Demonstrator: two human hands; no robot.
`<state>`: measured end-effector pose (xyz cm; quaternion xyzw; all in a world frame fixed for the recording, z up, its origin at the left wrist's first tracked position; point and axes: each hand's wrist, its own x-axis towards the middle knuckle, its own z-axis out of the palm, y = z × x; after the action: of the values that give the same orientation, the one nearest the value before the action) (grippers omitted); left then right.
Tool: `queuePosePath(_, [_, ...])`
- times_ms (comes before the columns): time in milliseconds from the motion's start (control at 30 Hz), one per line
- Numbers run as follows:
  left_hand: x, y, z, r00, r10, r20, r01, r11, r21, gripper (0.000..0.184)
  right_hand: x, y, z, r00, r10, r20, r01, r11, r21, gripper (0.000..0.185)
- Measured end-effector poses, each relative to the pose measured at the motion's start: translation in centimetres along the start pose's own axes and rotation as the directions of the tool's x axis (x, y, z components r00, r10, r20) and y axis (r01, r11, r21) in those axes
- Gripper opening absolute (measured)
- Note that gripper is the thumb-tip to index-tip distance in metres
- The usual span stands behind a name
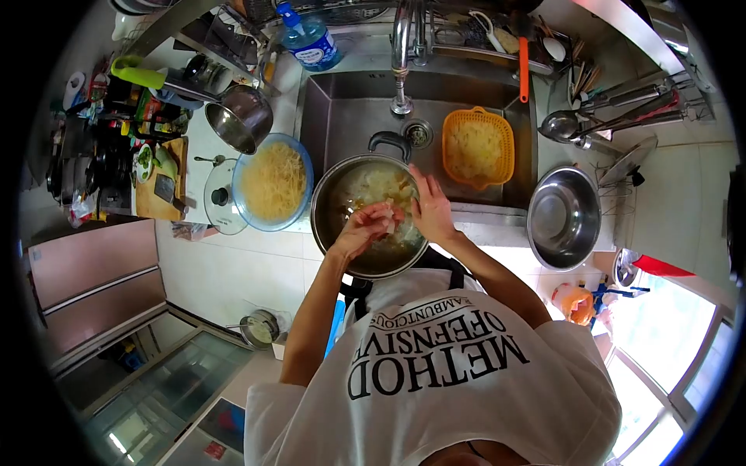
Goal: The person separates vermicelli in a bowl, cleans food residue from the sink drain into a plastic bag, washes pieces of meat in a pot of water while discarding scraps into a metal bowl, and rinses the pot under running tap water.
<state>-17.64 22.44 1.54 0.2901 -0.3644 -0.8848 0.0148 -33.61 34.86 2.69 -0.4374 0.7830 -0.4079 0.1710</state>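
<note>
And the left hand [370, 232] pinches a pale piece [389, 220] above the pot [323, 214], likely so drips land inside; the right hand [432, 206], fingers loosely spread, seemingly steadies its rim at the sink [350, 113]'s front edge.

White T-shirt [435, 415]: upside-down print "METHOD", then "…NSIVE", "…BUNTCIOUS". Blue bottle [301, 37]: label [314, 54] too small to read.

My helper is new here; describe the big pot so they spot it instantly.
Find the sink below the tap. At its near edge, under the person's left hand, is a wide metal pot. Unlike the steel bowl to its right, it has a dark loop handle.
</note>
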Motion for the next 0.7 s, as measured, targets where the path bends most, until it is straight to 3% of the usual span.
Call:
queuePosePath(100, [-0.4,0.3,-2.1,0.984,0.173,-0.048,-0.119,0.829,0.546,0.032,-0.2,0.0,0.3,0.999,0.016,-0.039,-0.018,0.999,-0.051,0.073])
queuePosePath(133, [0.1,0.4,-2.5,0.947,0.304,-0.101,-0.096,0.57,0.816,0.034,-0.4,0.1,0.1,0.999,0.0,-0.05,-0.003,0.999,-0.052,0.073])
queuePosePath(167, [0.6,0.5,-2.9,0.803,0.59,0.082,-0.249,0.207,0.946,0.042,-0.3,0.0,0.1,0.998,-0.019,-0.061,0.016,0.998,-0.055,0.073])
queuePosePath(200, [1.5,0.0,-4.3,0.807,0.59,0.019,-0.086,0.087,0.992,0.052,-0.1,0.0,0.2,0.996,-0.041,-0.073,0.037,0.998,-0.056,0.073])
queuePosePath(267, [4.1,-1.2,-5.1,0.806,0.589,-0.068,0.049,0.048,0.998,0.067,0.1,0.1,0.4,0.998,-0.027,-0.064,0.023,0.998,-0.067,0.073])
queuePosePath(333, [5.0,-1.9,-0.9,0.938,0.345,-0.028,0.089,-0.164,0.982,0.068,0.1,0.2,0.4,0.999,-0.018,-0.05,0.015,0.998,-0.065,0.073])
queuePosePath(400, [5.8,-4.3,-0.8,0.963,0.231,0.14,-0.021,-0.455,0.891,0.066,0.1,0.1,0.3,0.999,-0.013,-0.037,0.011,0.998,-0.054,0.073])
queuePosePath(467, [6.6,-10.4,-5.4,0.874,0.156,0.461,-0.188,-0.765,0.616,0.062,-0.1,0.3,0.0,0.998,-0.035,-0.054,0.033,0.999,-0.027,0.073])
queuePosePath(500, [3.7,-7.0,-3.0,0.939,-0.152,0.309,-0.301,-0.799,0.521,0.053,-0.1,0.3,0.2,0.997,-0.05,-0.061,0.05,0.999,-0.002,0.073])
queuePosePath(600, [0.3,-1.5,-1.6,0.982,-0.05,0.182,-0.172,-0.631,0.756,0.048,-0.1,0.3,0.3,0.997,-0.03,-0.074,0.028,0.999,-0.033,0.073])
queuePosePath(633, [0.7,-0.4,-1.7,0.998,0.052,0.033,0.003,-0.575,0.818,0.044,-0.1,0.4,0.4,0.996,-0.038,-0.083,0.036,0.999,-0.026,0.073])
queuePosePath(700, [1.4,-1.1,-1.9,1.0,0.019,-0.002,0.013,-0.576,0.818,0.046,-0.2,0.4,0.4,0.994,-0.059,-0.093,0.058,0.998,-0.015,0.073])
